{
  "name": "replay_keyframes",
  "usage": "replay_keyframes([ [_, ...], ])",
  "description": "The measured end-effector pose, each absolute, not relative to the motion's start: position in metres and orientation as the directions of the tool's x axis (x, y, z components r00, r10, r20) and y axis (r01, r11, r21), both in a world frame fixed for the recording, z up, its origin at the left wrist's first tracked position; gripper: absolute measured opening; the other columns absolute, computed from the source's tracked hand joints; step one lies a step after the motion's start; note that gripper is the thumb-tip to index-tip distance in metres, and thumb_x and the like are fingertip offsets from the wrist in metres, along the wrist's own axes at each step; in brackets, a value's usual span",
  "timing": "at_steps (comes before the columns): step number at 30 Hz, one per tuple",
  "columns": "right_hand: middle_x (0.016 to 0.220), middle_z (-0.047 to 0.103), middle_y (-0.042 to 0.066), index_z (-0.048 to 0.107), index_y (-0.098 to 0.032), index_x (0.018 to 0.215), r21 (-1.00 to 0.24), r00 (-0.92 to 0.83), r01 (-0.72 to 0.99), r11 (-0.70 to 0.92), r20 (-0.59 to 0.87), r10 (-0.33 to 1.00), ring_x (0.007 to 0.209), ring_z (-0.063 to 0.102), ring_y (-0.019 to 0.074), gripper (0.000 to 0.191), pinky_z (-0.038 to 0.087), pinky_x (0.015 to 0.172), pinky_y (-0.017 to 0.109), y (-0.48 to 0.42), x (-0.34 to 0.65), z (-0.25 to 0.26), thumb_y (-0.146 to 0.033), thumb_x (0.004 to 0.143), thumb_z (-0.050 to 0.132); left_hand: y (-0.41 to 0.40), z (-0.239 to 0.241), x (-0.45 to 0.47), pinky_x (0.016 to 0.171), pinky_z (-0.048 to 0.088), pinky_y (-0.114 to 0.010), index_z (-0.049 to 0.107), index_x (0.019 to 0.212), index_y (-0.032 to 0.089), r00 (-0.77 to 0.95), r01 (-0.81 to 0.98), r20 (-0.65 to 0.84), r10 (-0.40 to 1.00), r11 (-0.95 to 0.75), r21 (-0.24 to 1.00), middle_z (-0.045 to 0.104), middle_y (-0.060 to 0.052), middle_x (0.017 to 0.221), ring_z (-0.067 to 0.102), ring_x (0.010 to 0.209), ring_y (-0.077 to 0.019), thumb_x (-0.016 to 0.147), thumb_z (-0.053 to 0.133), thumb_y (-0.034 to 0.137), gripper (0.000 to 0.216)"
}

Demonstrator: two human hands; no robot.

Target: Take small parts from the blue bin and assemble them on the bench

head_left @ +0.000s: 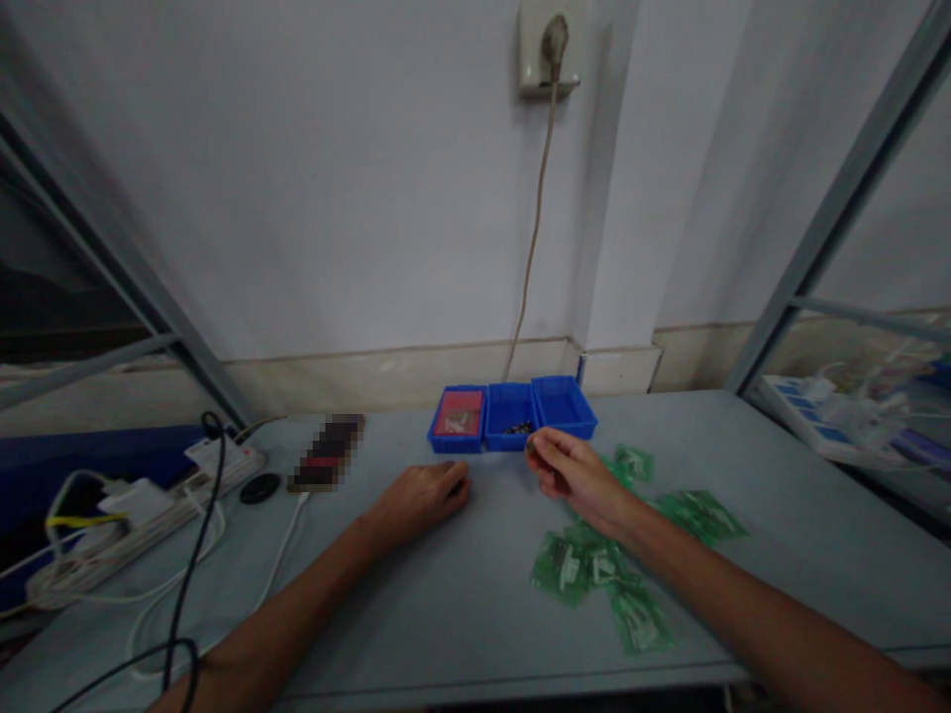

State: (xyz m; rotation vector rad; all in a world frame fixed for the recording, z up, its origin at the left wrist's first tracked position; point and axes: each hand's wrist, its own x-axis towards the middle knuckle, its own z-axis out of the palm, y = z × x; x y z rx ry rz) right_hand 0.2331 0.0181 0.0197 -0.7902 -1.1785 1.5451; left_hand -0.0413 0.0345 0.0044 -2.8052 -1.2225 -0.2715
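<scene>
My right hand [566,467] is raised over the table just in front of the blue trays, thumb and fingers pinched on a small dark piece too tiny to name. My left hand [425,497] rests on the table with its fingers curled in, and nothing shows in it. The middle blue tray [510,396] holds small dark and shiny parts. Inside the left blue tray [432,433] are a red sheet [461,401] and a few pale small pieces. The right blue tray [563,398] shows a bare bottom. Green plastic packets [561,566] with small contents lie below and beside my right forearm.
A blurred-out phone-like object [327,454] with a white cable [286,545] lies at the left. Near it are a round black disc [260,488], a power strip [149,540] and a loose black cable [194,564]. Another power strip [824,421] stands far right. Metal posts [839,188] flank the table.
</scene>
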Motion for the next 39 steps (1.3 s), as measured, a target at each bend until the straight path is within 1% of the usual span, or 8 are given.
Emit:
replay_keyframes([
  [3,0.058,0.043,-0.008,0.055,-0.018,0.073,-0.893,-0.375,-0.42,-0.161,0.009,0.927,0.042,0.028,0.0039,0.047,0.022,0.04,0.019,0.0173,0.2332,0.0204,-0.058,0.086,0.076,0.0341,0.0049,-0.0405,0.067,0.044,-0.027,0.055,0.099,0.022,0.664,0.735,0.183,0.725,-0.677,0.018,0.069,-0.003,0.09,0.067,0.076,-0.0194,0.107,0.044,0.033,0.017],
  [6,0.055,0.034,-0.01,0.05,-0.018,0.068,-0.855,-0.46,-0.459,-0.242,-0.004,0.888,0.042,0.019,0.0032,0.048,0.018,0.039,0.019,0.0185,0.2347,0.0202,-0.054,0.087,0.077,0.0329,0.0063,-0.0402,0.068,0.045,-0.028,0.055,0.103,0.022,0.643,0.758,0.177,0.745,-0.652,-0.008,0.07,-0.005,0.094,0.068,0.079,-0.021,0.107,0.045,0.036,0.018],
  [12,0.072,0.053,-0.004,0.061,-0.019,0.085,-0.89,-0.354,-0.429,-0.154,0.009,0.935,0.048,0.037,0.0049,0.035,0.025,0.039,0.016,0.0188,0.2348,0.0187,-0.047,0.084,0.081,0.0315,0.0092,-0.04,0.071,0.048,-0.029,0.054,0.105,0.021,0.625,0.775,0.154,0.766,-0.631,-0.005,0.069,-0.006,0.097,0.068,0.082,-0.0216,0.108,0.046,0.039,0.019],
  [17,0.074,0.055,-0.004,0.063,-0.022,0.094,-0.973,-0.217,-0.196,0.122,0.164,0.962,0.053,0.047,0.0092,0.031,0.038,0.04,0.019,0.0206,0.2336,0.0151,-0.046,0.084,0.08,0.0314,0.0105,-0.0382,0.078,0.049,-0.029,0.056,0.104,0.021,0.672,0.722,0.174,0.72,-0.689,0.067,0.064,-0.005,0.1,0.065,0.087,-0.0198,0.109,0.042,0.034,0.019],
  [22,0.079,0.057,-0.002,0.065,-0.023,0.095,-0.954,-0.201,-0.011,0.3,0.296,0.934,0.056,0.051,0.0113,0.028,0.041,0.038,0.02,0.0205,0.2331,0.0133,-0.045,0.084,0.079,0.0308,0.0099,-0.0361,0.086,0.05,-0.031,0.058,0.11,0.021,0.692,0.686,0.206,0.692,-0.719,0.112,0.062,-0.006,0.104,0.063,0.095,-0.0206,0.11,0.041,0.032,0.02],
  [30,0.073,0.059,-0.005,0.063,-0.022,0.095,-0.98,-0.283,-0.157,0.123,0.164,0.945,0.048,0.047,0.0085,0.03,0.037,0.039,0.02,0.0159,0.2314,0.0196,-0.046,0.084,0.078,0.0297,0.0126,-0.036,0.081,0.051,-0.032,0.057,0.104,0.02,0.634,0.759,0.189,0.75,-0.65,0.032,0.061,-0.007,0.103,0.062,0.09,-0.0214,0.108,0.046,0.036,0.02],
  [36,0.072,0.057,-0.005,0.063,-0.022,0.093,-0.979,-0.208,-0.193,0.064,0.105,0.973,0.048,0.045,0.0076,0.025,0.035,0.038,0.018,0.0207,0.2344,0.0187,-0.042,0.085,0.076,0.0296,0.0108,-0.0336,0.08,0.05,-0.03,0.057,0.101,0.02,0.658,0.724,0.164,0.735,-0.677,0.129,0.063,-0.005,0.102,0.063,0.089,-0.0195,0.109,0.044,0.033,0.02],
  [39,0.073,0.058,-0.005,0.062,-0.023,0.093,-0.975,-0.18,-0.192,0.113,0.149,0.972,0.048,0.045,0.0078,0.027,0.036,0.038,0.018,0.0211,0.2351,0.0188,-0.043,0.083,0.077,0.029,0.0108,-0.0324,0.083,0.05,-0.031,0.057,0.103,0.021,0.661,0.711,0.187,0.727,-0.686,0.152,0.063,-0.005,0.104,0.063,0.092,-0.0196,0.109,0.043,0.033,0.02],
])
